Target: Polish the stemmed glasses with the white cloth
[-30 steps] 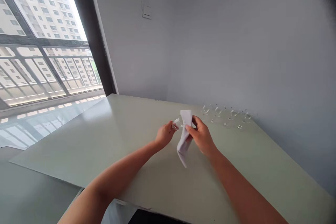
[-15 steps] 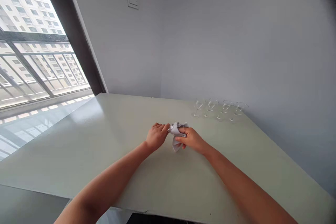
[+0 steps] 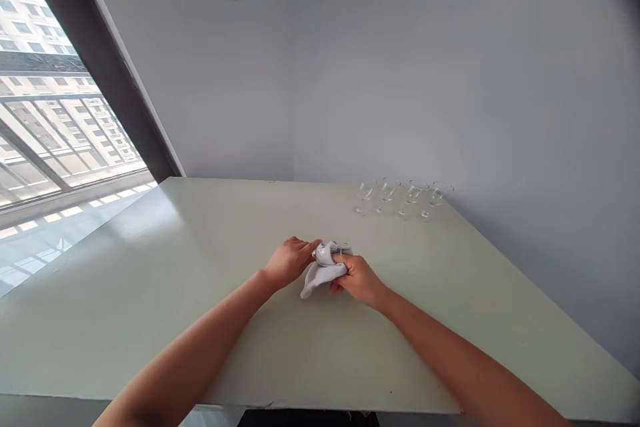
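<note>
Over the middle of the table, a clear stemmed glass (image 3: 321, 253) lies sideways between my hands, partly wrapped in a pale grey cloth (image 3: 320, 273). My left hand (image 3: 291, 260) is closed at its left end, where the fingers hide most of the stem and foot. From the right, my right hand (image 3: 357, 278) grips the cloth against the glass, thumb on top. One corner of the cloth hangs down to the left, below the glass. Much of the bowl is covered by cloth and fingers.
Several clear stemmed glasses (image 3: 413, 195) stand upright in a row at the table's back right, near the grey wall (image 3: 400, 80). The pale green table (image 3: 225, 227) ends at a front edge close to me. A window (image 3: 45, 100) is at the left.
The cloth has shifted round the glass, its loose corner swinging from straight below to the lower left. My right hand has turned slightly with it. The whole view has shifted a little.
</note>
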Demonstrator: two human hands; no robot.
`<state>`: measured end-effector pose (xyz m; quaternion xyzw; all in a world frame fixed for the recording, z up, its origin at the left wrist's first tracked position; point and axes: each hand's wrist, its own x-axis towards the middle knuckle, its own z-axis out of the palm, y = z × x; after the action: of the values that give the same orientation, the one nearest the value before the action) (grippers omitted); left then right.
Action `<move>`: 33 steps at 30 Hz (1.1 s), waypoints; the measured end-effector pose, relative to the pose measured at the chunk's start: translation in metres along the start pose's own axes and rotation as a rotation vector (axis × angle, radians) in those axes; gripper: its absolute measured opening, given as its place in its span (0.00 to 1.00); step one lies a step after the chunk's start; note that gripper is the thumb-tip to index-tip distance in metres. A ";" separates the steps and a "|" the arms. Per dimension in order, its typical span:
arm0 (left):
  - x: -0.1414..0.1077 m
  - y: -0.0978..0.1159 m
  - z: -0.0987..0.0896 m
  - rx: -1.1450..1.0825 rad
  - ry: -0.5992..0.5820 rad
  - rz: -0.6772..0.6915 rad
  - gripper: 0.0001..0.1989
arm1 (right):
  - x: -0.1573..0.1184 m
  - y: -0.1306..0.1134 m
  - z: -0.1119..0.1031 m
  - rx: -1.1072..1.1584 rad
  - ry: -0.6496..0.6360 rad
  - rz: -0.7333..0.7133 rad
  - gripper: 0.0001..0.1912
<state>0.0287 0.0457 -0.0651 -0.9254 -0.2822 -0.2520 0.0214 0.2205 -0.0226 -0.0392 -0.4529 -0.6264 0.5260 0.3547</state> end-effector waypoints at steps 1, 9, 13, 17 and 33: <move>0.001 0.003 0.000 0.057 0.022 -0.017 0.15 | 0.002 0.001 0.000 0.067 0.025 0.021 0.11; 0.007 0.017 -0.010 0.330 0.120 -0.006 0.17 | 0.006 0.002 0.005 0.638 0.127 0.219 0.19; 0.006 0.017 -0.007 0.281 0.068 -0.005 0.16 | 0.007 0.012 0.001 0.507 0.103 0.131 0.18; 0.012 0.019 -0.016 0.035 -0.067 -0.156 0.13 | 0.001 0.009 -0.015 0.159 -0.010 -0.069 0.13; 0.034 0.024 -0.056 0.046 -0.115 -0.010 0.14 | -0.008 0.000 -0.024 0.503 0.019 -0.012 0.16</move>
<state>0.0403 0.0327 0.0019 -0.9361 -0.2934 -0.1921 0.0251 0.2456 -0.0218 -0.0346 -0.3516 -0.4751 0.6588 0.4654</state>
